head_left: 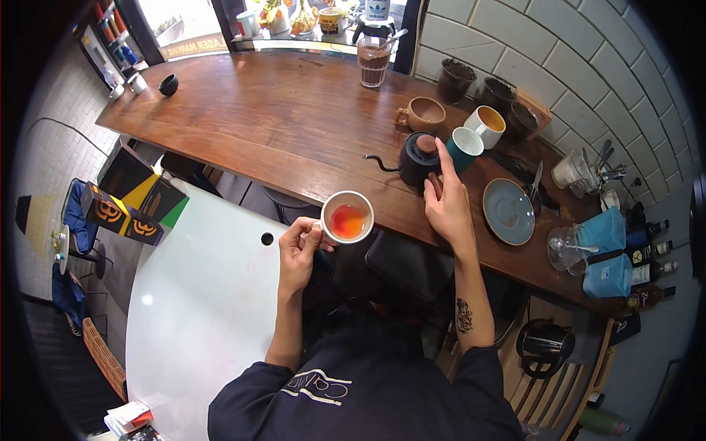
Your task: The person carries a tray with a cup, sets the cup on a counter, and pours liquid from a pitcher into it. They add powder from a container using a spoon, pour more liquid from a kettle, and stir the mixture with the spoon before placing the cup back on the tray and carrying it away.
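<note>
My left hand (298, 256) is closed round the handle of a white cup (347, 217) with reddish-orange liquid in it, held near the counter's front edge. My right hand (447, 209) is at a black gooseneck kettle (419, 159) on the wooden counter. One finger reaches up to its brown lid knob, and the others are curled at its handle, which is mostly hidden. Behind the kettle stand a brown cup (426, 114), a teal cup (464, 148) and a white cup with a yellow inside (486, 127). A blue-grey plate (509, 212) lies right of my right hand.
The wooden counter (257, 110) bears a glass of brown powder (373, 65), plant pots (456, 79) and a small black bowl (168, 85). Glassware (568, 248), blue containers (607, 275) and bottles stand at the right. A white table (198, 309) is at the left, an electric kettle (546, 345) lower right.
</note>
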`<state>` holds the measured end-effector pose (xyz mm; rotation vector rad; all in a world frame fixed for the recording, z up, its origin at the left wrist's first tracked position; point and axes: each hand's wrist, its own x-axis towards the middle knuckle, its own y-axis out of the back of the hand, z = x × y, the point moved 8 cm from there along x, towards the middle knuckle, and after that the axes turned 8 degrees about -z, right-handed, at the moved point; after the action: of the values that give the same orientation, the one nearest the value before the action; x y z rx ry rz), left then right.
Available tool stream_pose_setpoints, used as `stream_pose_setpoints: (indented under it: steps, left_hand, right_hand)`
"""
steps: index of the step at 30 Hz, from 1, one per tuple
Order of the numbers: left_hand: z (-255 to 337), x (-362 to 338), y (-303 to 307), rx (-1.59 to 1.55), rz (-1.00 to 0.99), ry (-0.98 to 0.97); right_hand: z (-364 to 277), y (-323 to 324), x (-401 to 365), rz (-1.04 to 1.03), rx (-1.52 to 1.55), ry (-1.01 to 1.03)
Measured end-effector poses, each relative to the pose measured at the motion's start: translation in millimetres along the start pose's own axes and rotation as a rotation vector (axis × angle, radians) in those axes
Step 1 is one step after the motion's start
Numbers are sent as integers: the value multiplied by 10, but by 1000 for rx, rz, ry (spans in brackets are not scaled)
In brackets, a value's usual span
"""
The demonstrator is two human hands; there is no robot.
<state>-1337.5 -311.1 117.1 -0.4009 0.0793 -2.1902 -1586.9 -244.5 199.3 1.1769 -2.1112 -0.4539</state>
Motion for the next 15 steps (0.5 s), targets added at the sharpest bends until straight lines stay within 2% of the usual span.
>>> stream_pose_setpoints:
  steps: [4, 5, 8, 10, 15]
  left_hand:
    - [-55, 59, 25, -9, 5, 23]
    - [-61, 66, 34, -8, 9, 25]
    - [-91, 101, 6, -35, -8, 34]
    - [-130, 118, -15, -59, -19, 42]
    - [-163, 171, -128, -113, -22, 73]
  right_hand:
    - [-208, 255, -90, -16, 56, -96]
    - [-285, 328, -95, 23, 75, -23]
    - [-415, 446, -111, -63, 116, -29]
    - [-528, 442, -115, -135, 27, 59]
    - [-670, 411, -93, -135, -40, 212]
